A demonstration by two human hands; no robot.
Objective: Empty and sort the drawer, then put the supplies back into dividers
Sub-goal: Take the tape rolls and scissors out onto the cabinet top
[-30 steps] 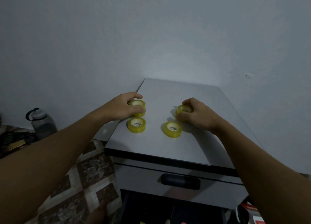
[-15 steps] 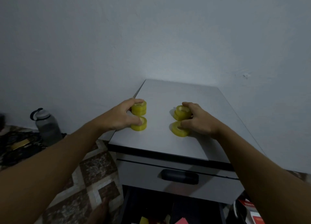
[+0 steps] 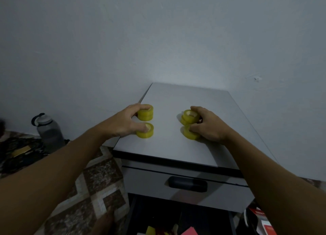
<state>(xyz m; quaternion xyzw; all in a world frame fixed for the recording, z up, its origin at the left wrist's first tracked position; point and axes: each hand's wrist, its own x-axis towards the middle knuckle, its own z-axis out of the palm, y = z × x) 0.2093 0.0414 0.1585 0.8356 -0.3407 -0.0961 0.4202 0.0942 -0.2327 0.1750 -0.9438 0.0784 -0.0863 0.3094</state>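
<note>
Grey cabinet top (image 3: 176, 146), centre frame: left hand (image 3: 121, 123) curled around left tape rolls (image 3: 147, 115), right hand (image 3: 209, 127) around right tape rolls (image 3: 188, 116)

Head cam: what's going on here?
A person is grouping yellow tape rolls on top of a grey cabinet. The left hand curls round the far-left stack, with its thumb on the near-left roll. The right hand grips the far-right stack and touches the near-right roll. Below, the lower drawer is open with supplies inside.
</note>
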